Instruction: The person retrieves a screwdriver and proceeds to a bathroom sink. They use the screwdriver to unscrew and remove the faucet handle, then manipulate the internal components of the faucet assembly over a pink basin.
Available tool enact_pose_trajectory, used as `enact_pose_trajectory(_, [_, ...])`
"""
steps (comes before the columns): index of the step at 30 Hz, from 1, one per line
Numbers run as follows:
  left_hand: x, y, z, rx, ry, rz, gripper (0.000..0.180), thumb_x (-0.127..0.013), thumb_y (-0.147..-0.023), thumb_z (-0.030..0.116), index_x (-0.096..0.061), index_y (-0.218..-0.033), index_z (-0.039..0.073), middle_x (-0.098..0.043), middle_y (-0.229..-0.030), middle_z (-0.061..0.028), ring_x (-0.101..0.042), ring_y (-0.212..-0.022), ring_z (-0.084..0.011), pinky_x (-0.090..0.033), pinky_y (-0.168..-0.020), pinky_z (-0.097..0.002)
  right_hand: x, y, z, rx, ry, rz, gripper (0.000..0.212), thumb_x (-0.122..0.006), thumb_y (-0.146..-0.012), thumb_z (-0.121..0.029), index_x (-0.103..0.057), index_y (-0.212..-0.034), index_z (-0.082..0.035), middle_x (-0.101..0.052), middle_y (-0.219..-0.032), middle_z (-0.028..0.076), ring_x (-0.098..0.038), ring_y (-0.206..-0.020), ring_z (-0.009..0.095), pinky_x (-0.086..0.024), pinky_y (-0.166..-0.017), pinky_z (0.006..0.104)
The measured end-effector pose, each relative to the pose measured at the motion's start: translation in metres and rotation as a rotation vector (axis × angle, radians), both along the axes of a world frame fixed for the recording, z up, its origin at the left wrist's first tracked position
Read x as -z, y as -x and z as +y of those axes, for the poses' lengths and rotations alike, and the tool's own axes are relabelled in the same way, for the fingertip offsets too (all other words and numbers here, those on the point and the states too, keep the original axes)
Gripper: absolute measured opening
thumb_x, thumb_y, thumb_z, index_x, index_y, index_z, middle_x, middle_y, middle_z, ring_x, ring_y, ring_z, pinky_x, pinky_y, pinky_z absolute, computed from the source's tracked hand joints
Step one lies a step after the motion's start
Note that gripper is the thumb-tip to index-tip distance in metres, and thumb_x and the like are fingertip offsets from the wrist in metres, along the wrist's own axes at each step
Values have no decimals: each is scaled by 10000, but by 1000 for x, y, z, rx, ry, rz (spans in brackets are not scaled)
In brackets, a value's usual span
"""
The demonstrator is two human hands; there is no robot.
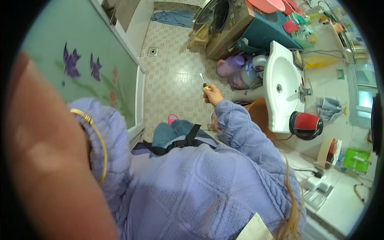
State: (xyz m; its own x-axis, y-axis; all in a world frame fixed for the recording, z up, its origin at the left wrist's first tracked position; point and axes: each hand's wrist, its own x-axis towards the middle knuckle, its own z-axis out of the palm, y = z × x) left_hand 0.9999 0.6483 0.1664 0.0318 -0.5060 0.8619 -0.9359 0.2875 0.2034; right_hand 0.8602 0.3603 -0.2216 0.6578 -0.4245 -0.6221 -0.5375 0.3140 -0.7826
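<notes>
My right hand [212,95] is closed round the handle of a small screwdriver [205,85] with a black and yellow grip. Its thin metal shaft points away from me, over the tiled floor. Very close to the camera on the left is my left hand [52,148], large and blurred, with a gold bangle [96,132] at the lilac knitted cuff. The fingers of that hand are cut off or smeared, so what they do is hidden.
A white washbasin [276,108] stands to the right, bottles [230,66] below it. Beyond are a front-loading washing machine [224,24] and a small wooden stool [199,37]. A frosted glass door [88,48] with purple flowers borders the left. A drain [153,51] sits in the floor.
</notes>
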Motion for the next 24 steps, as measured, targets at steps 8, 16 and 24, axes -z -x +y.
enact_pose_trajectory(8, [88,-131,-177,267,-214,584,503,-443,-882,282,-420,-1269,-39,-438,-1288,-249,-437,-1190,-368,-319,-1012,-502,-42,-172,-88,97,-78,-105,235,-582,-864,-173,-492,-1053,-68,-498,-631,21,-464,-502,105,-411,-469,255])
enact_pose_trajectory(16, [61,-298,-315,470,-195,474,506,-449,-877,265,-407,-1285,-33,-409,-1314,-254,-407,-1210,-398,-305,-1013,-527,-74,-346,-198,142,-93,-215,277,-572,-880,-171,-481,-1123,-76,-519,-666,19,-489,-531,104,-427,-494,246])
enact_pose_trajectory(24, [-37,-579,-453,422,-82,-131,512,-455,-872,248,-395,-1301,-26,-380,-1339,-258,-377,-1229,-427,-292,-1015,-551,-54,-490,-299,344,-197,-260,244,-514,-915,-237,-524,-1112,-93,-504,-592,15,-440,-437,81,-344,-389,227])
